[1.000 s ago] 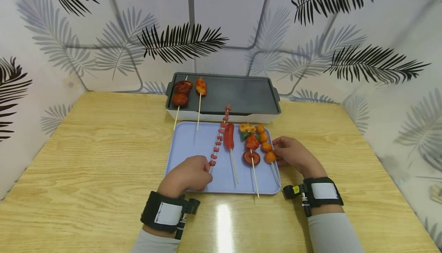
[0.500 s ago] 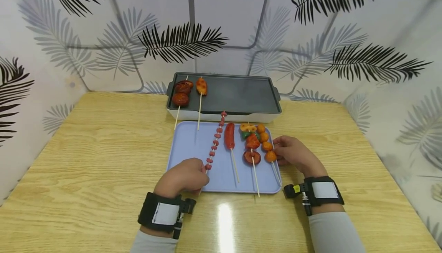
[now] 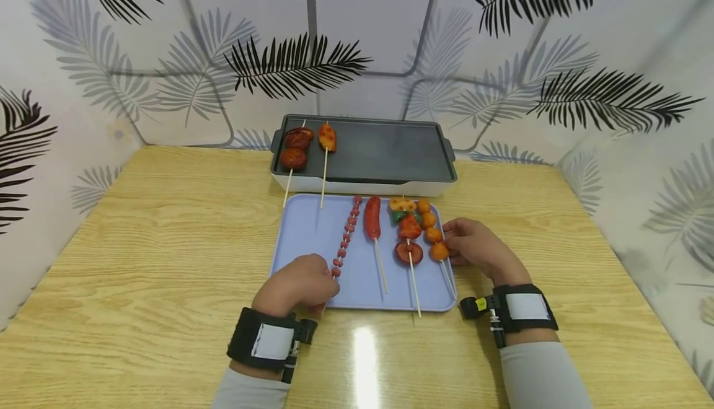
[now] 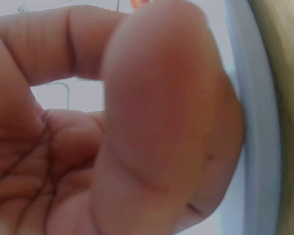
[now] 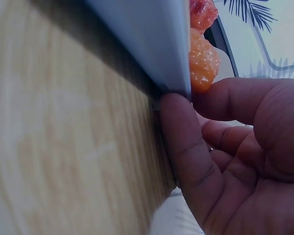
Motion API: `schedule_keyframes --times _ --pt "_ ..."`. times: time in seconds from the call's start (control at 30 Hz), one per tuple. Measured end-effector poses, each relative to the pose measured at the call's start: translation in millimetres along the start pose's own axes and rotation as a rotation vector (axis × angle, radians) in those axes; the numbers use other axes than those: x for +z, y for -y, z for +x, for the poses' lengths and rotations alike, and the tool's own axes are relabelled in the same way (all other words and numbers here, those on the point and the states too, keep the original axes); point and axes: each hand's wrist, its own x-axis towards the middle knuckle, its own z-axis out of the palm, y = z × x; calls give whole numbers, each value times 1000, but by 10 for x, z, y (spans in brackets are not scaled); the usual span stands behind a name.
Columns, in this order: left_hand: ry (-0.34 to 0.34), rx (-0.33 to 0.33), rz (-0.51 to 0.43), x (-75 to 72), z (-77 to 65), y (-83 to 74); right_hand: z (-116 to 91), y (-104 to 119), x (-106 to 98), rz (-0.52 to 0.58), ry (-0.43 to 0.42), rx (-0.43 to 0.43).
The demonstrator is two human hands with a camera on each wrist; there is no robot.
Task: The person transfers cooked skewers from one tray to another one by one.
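Observation:
My left hand (image 3: 300, 282) pinches the lower stick of a skewer of small pink meat pieces (image 3: 346, 237), its top lying near the far rim of the lilac-blue tray (image 3: 301, 235). In the left wrist view the thumb (image 4: 157, 112) covers the pinch. With thumb and index finger, my right hand (image 3: 478, 251) grips the tray's right rim (image 5: 174, 54), beside a skewer of orange balls (image 3: 432, 234). Between the two hands lie a red sausage on a stick (image 3: 372, 218) and a mixed skewer (image 3: 409, 228) with a mushroom-like round at its lower end.
Behind the tray stands a dark grill plate (image 3: 390, 149) on a white base. At its left end rest a skewer of brown rounds (image 3: 294, 158) and a yellow-orange piece on a stick (image 3: 327, 137), their sticks reaching over the front edge. A leaf-patterned backdrop (image 3: 357, 18) borders the wooden table (image 3: 167, 241).
My left hand has drawn the pink-piece skewer down and left, so its top has come from over the grill's front edge to the tray's far rim. The right hand keeps its grip.

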Motion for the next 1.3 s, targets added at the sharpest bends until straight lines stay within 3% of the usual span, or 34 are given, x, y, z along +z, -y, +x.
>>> schedule_keyframes --times 0.67,1.03,1.3 --pt "-41 -19 -33 93 130 -13 5 -1 6 14 9 7" --pt "-39 -27 -25 70 127 -7 5 -13 7 15 7 6" --pt "-80 -31 8 -15 107 -11 6 3 6 -8 3 13"
